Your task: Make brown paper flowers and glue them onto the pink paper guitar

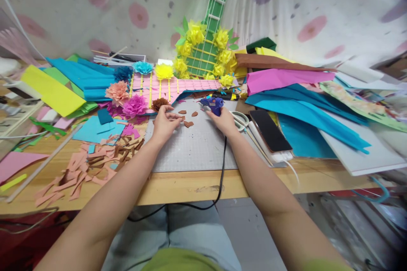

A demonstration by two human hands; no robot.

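Note:
My left hand (165, 122) rests on the grey cutting mat (193, 148), fingers pinched on a small brown paper petal (177, 115). Other brown petals (188, 123) lie loose on the mat just right of it. A brown paper flower (159, 103) sits just beyond my left hand. My right hand (224, 121) grips a blue glue gun (212, 104), its nozzle pointing left toward the petals. The gun's black cord (224, 165) runs down over the table's front edge.
Scissors (239, 119) and a phone (269, 131) lie right of my right hand. Paper flowers (135, 105), a pink panel (159, 87) and a green paper guitar neck (213, 17) stand behind. Coloured paper sheets (302, 106) pile on both sides; pink scraps (89, 169) lie front left.

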